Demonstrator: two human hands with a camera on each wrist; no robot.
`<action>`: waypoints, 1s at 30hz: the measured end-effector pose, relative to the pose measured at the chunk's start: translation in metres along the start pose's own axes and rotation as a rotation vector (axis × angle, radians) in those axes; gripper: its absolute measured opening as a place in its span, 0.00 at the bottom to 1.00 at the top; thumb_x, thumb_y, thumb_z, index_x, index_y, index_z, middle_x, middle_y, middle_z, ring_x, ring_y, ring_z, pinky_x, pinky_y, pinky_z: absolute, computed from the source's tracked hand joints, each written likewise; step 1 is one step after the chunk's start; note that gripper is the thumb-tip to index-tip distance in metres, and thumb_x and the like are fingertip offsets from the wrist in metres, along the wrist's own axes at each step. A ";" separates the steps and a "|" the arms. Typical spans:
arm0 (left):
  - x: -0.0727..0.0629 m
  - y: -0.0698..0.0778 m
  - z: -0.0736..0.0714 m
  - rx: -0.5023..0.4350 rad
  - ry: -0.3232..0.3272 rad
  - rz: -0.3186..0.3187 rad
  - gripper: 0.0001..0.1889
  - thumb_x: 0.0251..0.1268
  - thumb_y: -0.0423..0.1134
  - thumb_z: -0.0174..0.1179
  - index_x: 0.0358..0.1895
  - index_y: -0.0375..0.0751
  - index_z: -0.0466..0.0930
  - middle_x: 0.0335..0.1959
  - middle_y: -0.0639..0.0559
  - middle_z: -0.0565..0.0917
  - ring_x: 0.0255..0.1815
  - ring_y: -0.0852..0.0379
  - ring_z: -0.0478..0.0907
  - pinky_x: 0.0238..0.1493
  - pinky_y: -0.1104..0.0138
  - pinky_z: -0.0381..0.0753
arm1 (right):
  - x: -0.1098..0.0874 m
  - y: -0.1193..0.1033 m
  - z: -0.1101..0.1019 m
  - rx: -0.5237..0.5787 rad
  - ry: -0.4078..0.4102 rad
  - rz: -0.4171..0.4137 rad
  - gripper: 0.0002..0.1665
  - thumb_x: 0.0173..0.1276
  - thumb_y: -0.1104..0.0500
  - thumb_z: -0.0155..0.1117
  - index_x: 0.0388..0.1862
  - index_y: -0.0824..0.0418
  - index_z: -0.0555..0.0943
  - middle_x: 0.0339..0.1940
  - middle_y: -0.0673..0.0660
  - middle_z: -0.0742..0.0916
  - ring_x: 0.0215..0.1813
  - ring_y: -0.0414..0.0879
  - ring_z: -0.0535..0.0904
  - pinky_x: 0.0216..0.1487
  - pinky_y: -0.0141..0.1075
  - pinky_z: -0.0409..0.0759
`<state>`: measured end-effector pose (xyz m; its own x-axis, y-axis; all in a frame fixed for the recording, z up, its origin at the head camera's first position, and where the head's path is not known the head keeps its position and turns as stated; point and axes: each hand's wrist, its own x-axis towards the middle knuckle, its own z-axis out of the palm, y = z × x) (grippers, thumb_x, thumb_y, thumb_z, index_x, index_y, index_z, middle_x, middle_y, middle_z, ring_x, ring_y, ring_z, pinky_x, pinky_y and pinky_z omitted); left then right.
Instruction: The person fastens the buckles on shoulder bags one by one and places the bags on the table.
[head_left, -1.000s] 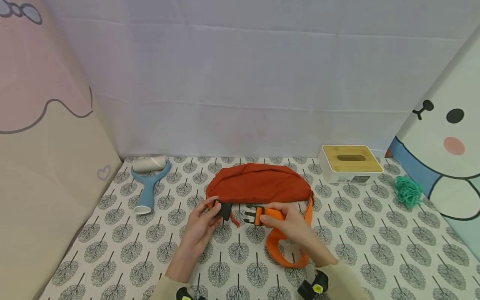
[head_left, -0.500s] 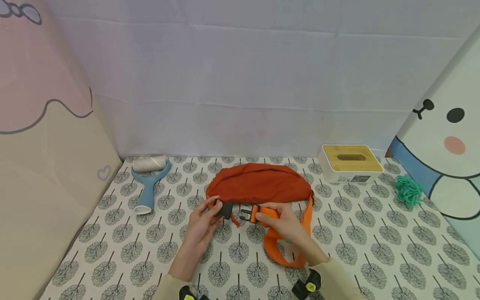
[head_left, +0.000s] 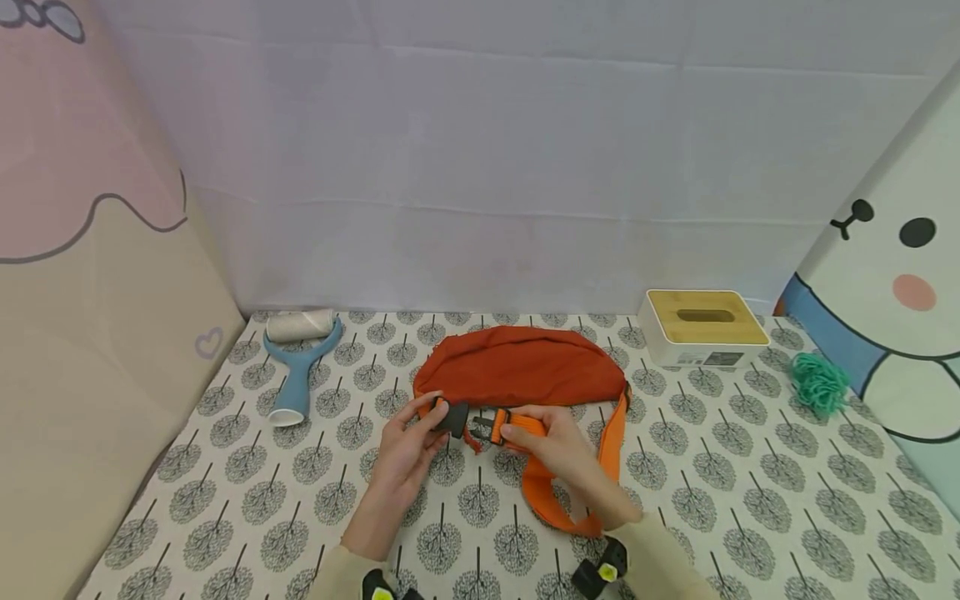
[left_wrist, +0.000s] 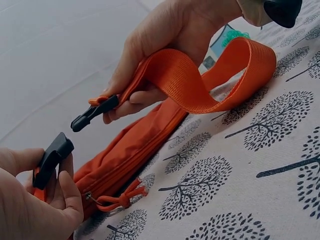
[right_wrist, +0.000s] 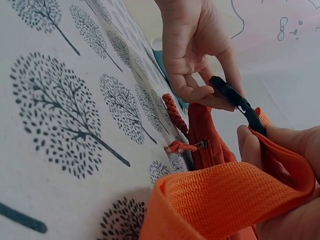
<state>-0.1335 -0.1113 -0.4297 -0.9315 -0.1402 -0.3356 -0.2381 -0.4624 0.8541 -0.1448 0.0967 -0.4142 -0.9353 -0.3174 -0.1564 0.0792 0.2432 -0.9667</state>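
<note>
A red-orange waist bag (head_left: pixel 517 367) lies on the patterned cloth in front of both hands. My left hand (head_left: pixel 405 450) pinches the black socket half of its buckle (head_left: pixel 453 419) between thumb and fingers. Facing it, my right hand (head_left: pixel 558 446) pinches the orange strap (left_wrist: pixel 180 80) right behind the pronged buckle half (left_wrist: pixel 95 112). In the left wrist view a small gap separates the two halves. Below the right hand the strap hangs in a loop and runs back to the bag's right end. A red zipper cord (left_wrist: pixel 122 197) dangles from the bag's front.
A blue-handled lint roller (head_left: pixel 296 375) lies at the back left. At the back right stands a white tissue box (head_left: pixel 705 329) with a wooden lid. A bundle of green cord (head_left: pixel 820 385) is at the far right. A pale curtain (head_left: pixel 480 167) rises behind the table.
My right hand has moved left with the pronged buckle half, narrowing the gap to the socket half. The left hand has hardly moved. The strap loop has shifted slightly left.
</note>
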 end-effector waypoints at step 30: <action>-0.002 -0.003 0.008 0.013 0.070 0.007 0.22 0.64 0.33 0.64 0.61 0.32 0.75 0.50 0.43 0.75 0.29 0.63 0.78 0.36 0.72 0.79 | 0.004 0.002 0.010 0.106 0.008 -0.020 0.23 0.70 0.64 0.62 0.59 0.77 0.74 0.42 0.67 0.87 0.42 0.60 0.86 0.45 0.44 0.85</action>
<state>-0.1331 -0.1028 -0.4284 -0.9117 -0.2046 -0.3562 -0.2356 -0.4497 0.8615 -0.1445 0.0866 -0.4183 -0.9397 -0.3138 -0.1358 0.0961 0.1387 -0.9857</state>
